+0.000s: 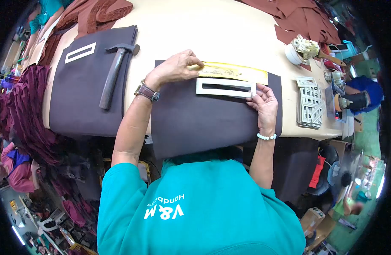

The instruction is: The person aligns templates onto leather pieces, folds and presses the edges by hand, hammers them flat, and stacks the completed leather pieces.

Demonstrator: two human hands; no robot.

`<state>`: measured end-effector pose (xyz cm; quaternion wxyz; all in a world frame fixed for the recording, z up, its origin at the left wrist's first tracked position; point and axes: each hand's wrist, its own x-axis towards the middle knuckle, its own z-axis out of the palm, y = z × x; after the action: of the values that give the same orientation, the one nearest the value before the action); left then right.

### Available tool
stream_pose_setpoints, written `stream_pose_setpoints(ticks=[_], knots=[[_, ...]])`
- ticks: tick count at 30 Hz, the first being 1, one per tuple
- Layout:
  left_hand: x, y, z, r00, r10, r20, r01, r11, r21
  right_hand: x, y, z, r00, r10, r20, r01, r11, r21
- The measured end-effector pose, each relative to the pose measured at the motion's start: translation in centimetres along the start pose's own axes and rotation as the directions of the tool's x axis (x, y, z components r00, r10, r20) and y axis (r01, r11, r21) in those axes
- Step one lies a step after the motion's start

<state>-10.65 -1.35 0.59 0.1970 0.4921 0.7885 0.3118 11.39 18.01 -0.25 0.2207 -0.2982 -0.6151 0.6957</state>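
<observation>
My left hand (178, 66), with a watch on its wrist, pinches the left end of a yellow strip (236, 72) near the top edge of a dark sheet (191, 123). Just below the strip lies a pale rectangular frame (225, 92) with a long slot. The fingers of my right hand (265, 103) grip the right end of this frame, and a beaded bracelet is on that wrist. Both pieces lie nearly parallel over the dark sheet.
At left, a hammer (113, 76) and another pale frame (80, 53) rest on a dark stack (85, 93). At right are stacked pale frames (309, 102) and a white tub (293, 54). Reddish pieces (306, 19) lie at the back; other people are at the sides.
</observation>
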Motion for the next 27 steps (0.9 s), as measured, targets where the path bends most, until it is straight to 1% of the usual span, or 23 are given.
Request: stream_pose_setpoints(ticks=[2,4,7,13,27], knots=[[-0.11,-0.02,-0.24,1.000,0.020,0.024,-0.020,1.000,0.012,0.09,0.15,0.08,1.000,-0.003,0.003,0.003,0.999,-0.043],[-0.23,0.10,-0.33,0.999,-0.009,0.038,0.009,1.000,0.006,-0.01,0.20,0.28,1.000,-0.005,-0.012,0.004,0.995,-0.099],[-0.26,-0.07,0.02,0.999,-0.009,0.031,0.009,1.000,0.015,-0.08,0.20,0.49,0.999,-0.014,-0.038,0.010,0.996,-0.089],[-0.39,0.01,0.43,1.000,-0.010,0.001,0.010,1.000,0.030,0.07,0.38,0.36,0.999,0.014,-0.040,-0.017,0.997,-0.081],[-0.50,0.17,0.53,0.999,-0.031,0.009,0.031,0.998,0.049,-0.03,0.46,0.76,0.997,-0.027,-0.068,0.016,0.987,-0.159]])
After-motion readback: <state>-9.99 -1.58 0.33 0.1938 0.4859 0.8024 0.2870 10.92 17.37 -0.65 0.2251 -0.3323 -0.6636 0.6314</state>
